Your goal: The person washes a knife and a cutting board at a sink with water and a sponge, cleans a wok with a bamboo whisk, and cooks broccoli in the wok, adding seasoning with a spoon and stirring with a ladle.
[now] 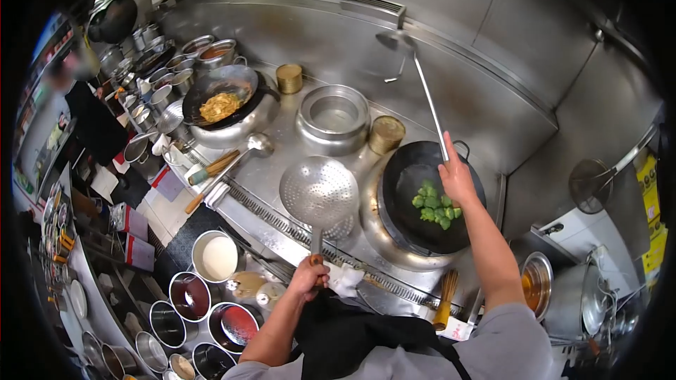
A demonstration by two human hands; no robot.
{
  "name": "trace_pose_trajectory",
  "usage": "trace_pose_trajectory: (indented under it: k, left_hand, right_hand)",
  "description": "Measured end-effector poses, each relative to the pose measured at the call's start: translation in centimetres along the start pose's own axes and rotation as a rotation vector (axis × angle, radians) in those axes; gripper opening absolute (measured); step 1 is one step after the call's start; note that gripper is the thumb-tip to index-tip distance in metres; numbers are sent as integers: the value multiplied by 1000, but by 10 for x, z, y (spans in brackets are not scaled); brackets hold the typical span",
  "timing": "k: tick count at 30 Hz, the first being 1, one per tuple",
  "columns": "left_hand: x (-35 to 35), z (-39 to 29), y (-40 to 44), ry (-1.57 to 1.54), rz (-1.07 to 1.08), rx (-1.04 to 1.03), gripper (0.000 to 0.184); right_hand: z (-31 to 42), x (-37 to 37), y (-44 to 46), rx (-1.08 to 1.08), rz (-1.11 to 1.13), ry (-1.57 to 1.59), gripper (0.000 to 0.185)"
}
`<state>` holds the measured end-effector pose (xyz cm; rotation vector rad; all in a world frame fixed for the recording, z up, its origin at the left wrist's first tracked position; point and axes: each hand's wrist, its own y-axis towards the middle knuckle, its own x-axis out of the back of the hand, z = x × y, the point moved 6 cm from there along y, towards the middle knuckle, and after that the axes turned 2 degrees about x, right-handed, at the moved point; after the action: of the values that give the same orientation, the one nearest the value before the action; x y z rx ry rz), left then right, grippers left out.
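Currently my left hand (pixel 310 278) grips the perforated strainer (pixel 319 193), my right hand (pixel 458 179) the ladle (pixel 428 91). Broccoli (pixel 436 205) lies inside the right-hand wok's rim (pixel 394 200); the steel wall (pixel 338 35) bounds the surface (pixel 278 158) behind.

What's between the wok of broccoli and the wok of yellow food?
From the broccoli wok across, the head view shows a gold tin, a metal pot and another gold tin, with a resting ladle and skimmer nearer the person.
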<state>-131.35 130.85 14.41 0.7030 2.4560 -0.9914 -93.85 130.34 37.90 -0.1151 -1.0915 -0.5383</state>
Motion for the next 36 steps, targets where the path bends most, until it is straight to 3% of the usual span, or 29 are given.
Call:
trace_pose_trajectory:
  k: [2,3,4,6,10,16,23,27,31,33,34,36]
  left_hand:
    - [-11,-4,5,-21,27,-1,19]
    - [-13,-5,6,-15,15,8,19]
    - [-15,-4,7,-13,-2,8,20]
    - [-18,-3,11,6,11,-13,22]
    - [-12,-4,11,-29,-36,21,28]
    - [-7,-1,7,-16,-56,26,26]
    - [15,20,11,73,-123,-39,19]
    - [16,18,2,82,-112,-20,25]
    - [16,19,-6,126,-126,18,30]
    - [13,24,-6,101,-116,25,32]
    - [8,21,-9,98,-107,35,32]
    - [3,16,-12,104,-125,62,33]
  right_hand:
    - [-9,11,-12,16,-89,179,82]
    - [-12,14,-21,256,-281,128,81]
    - [-30,9,-33,245,-274,135,81]
    - [-49,4,-59,-209,0,602,79]
    - [-66,-3,-77,-263,29,598,75]
    - [-61,-38,-58,-165,25,623,77]
    - [-30,-137,-59,-321,115,963,75]
    - [-13,-208,14,-306,213,1038,75]
    - [3,-326,142,-135,76,647,80]
    - [30,-360,188,-202,-45,551,57]
    - [46,-360,210,-193,-42,560,57]
    - [85,-385,218,-697,465,1623,17]
